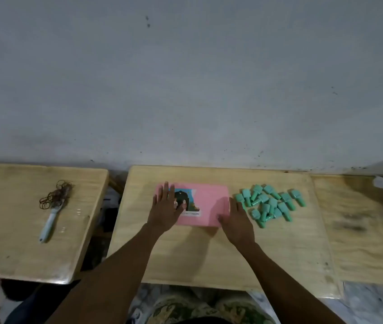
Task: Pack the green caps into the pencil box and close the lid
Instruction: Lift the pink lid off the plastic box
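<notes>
A pink pencil box (209, 202) with a picture on its lid lies shut on the middle wooden table (209, 253). My left hand (166, 210) rests flat on the box's left part, fingers spread. At the box's right front corner lies my right hand (237, 220), its fingers touching the box's edge. A pile of several green caps (270, 204) sits on the table just right of the box, close to my right hand.
A separate wooden table (22, 225) on the left carries a bundle of brown rubber bands (56, 195) and a pale blue-handled tool (49, 223). Another wooden surface (368, 242) adjoins on the right. A grey wall (185, 78) stands behind the tables.
</notes>
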